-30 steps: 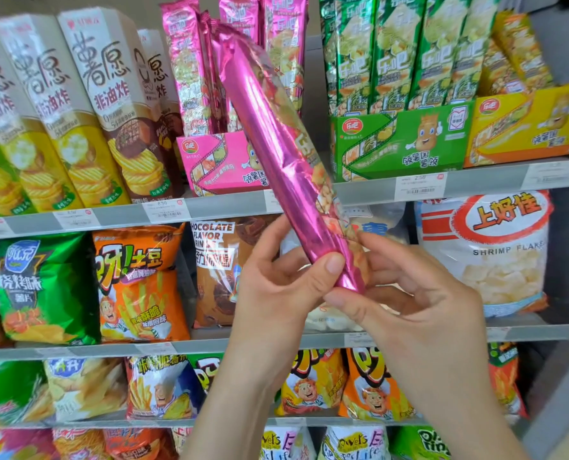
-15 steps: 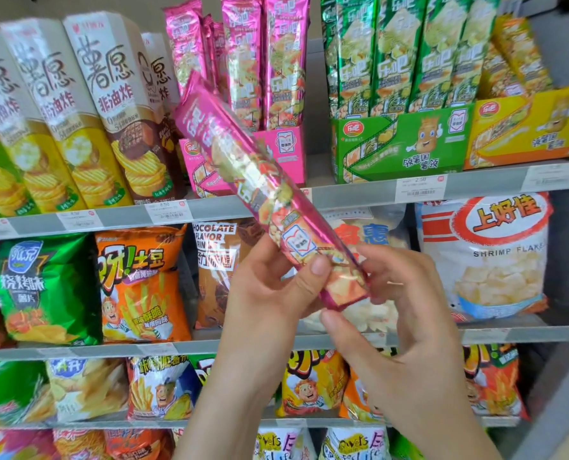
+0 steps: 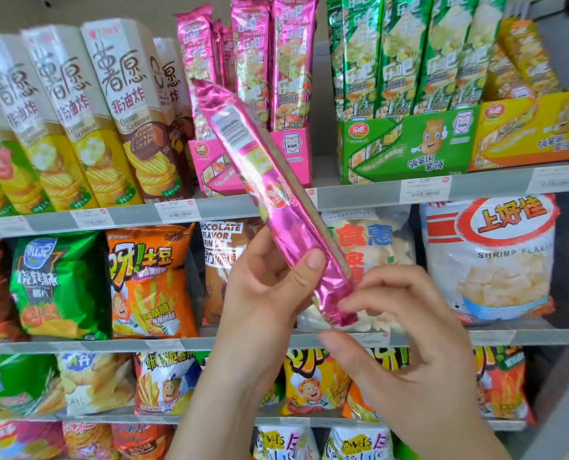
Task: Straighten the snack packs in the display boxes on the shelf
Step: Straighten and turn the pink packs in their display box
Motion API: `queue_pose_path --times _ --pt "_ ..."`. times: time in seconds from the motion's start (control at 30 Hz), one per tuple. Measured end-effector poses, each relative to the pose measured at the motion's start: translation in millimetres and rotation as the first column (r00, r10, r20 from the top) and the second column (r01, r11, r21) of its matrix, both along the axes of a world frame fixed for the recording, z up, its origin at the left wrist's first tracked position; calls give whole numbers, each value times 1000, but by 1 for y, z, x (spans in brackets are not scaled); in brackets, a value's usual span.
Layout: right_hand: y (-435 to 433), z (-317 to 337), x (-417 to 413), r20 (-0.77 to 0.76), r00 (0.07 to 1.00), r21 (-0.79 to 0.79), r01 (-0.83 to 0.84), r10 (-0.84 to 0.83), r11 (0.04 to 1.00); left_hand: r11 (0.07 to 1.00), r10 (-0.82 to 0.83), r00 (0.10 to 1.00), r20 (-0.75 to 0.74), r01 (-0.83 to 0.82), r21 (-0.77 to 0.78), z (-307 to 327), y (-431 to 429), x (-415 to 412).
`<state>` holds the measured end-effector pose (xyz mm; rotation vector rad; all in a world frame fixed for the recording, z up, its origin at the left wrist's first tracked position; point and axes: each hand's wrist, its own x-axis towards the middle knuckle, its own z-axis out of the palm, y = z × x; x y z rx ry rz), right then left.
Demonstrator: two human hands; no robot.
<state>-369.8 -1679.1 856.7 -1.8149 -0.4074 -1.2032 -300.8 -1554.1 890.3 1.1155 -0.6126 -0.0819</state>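
Grey snack shelf (image 3: 359, 195); glossy pink pack (image 3: 286, 210) tilted, left hand (image 3: 270, 293) gripping it; right hand (image 3: 416, 343) curled beside its end, grip unclear

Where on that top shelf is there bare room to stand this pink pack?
One bare strip of shelf lies between the pink display box and the green display box. Tall cartons crowd the pink box's left; green packs stand tight.
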Motion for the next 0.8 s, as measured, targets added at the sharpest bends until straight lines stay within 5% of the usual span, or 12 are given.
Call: queue_pose_path --times 0.17,0.3,0.43,0.53,0.67,0.73,0.8 --pt "1 8 1 -254 941 259 -155 222 953 999 -31 999 40 33 -33 1 4 -3" --pt "3 7 4 -233 912 360 -241 337 901 999 -43 998 38 42 31 1 9 -2" --pt "5 2 6 -130 992 124 23 -7 992 988 132 987 88 -138 70 5 8 -2" --pt "2 -3 9 -12 977 -110 211 -213 971 971 231 969 89 -235 36 4 7 -1" --pt "3 -5 7 54 964 -239 266 -260 934 974 226 974 20 -226 6 1 9 1" --pt "0 1 10 -105 982 -174 137 -157 975 978 209 978 6 -209 -7 0 12 3" --pt "-2 12 26 -339 933 103 -89 119 991 980 199 980 16 -199 -5 -2 15 5"
